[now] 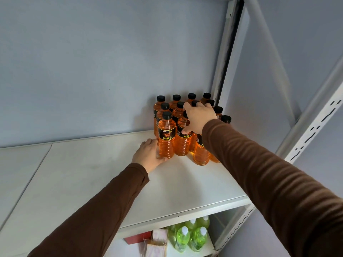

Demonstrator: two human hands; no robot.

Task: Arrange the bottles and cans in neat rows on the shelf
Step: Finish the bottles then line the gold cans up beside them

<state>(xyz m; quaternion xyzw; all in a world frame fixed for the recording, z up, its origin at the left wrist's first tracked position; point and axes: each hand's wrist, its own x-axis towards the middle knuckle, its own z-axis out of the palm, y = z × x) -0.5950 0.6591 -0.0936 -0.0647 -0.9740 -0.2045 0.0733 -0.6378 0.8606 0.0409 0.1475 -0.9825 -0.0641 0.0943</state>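
Observation:
Several orange drink bottles with black caps and black labels stand in rows at the back right corner of the white shelf (104, 175). My left hand (148, 154) wraps the base of the front left bottle (166, 135), which stands upright on the shelf. My right hand (199, 115) reaches over the group, fingers spread on the caps of the middle bottles, thumb against the label of the second front bottle (182, 143). Whether it grips one I cannot tell. Another bottle (200, 154) stands nearer the front, partly hidden by my right sleeve.
A pale blue wall backs the shelf. White perforated metal uprights (315, 125) stand at the right. On the lower shelf are several green bottles with white caps (191, 236) and red and pink packages (148, 242). The left and front of the shelf are bare white board.

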